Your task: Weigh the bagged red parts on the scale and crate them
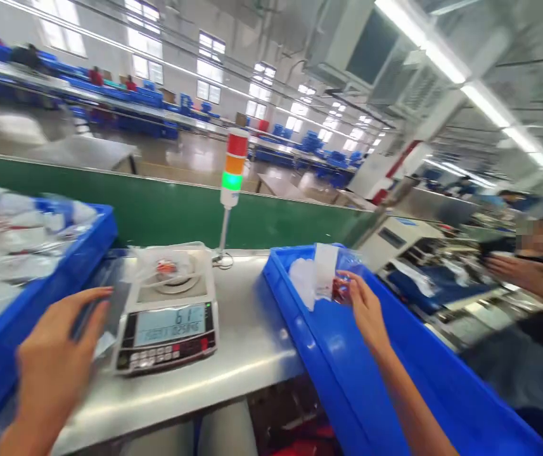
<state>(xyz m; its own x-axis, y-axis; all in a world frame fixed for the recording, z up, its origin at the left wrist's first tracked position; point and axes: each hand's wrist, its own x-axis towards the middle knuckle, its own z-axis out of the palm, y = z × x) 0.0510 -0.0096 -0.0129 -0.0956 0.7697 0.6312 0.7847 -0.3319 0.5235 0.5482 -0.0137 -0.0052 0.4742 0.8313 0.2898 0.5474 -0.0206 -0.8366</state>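
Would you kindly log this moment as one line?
left hand: open, beside scale | right hand: holds clear bag in right blue bin | second bag on scale | tower light: green

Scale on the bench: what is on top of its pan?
A clear plastic bag with small red-orange contents lies on the scale, covering most of its round pan. The contents are too blurred to identify. The right hand holds a second bag over the blue bin.
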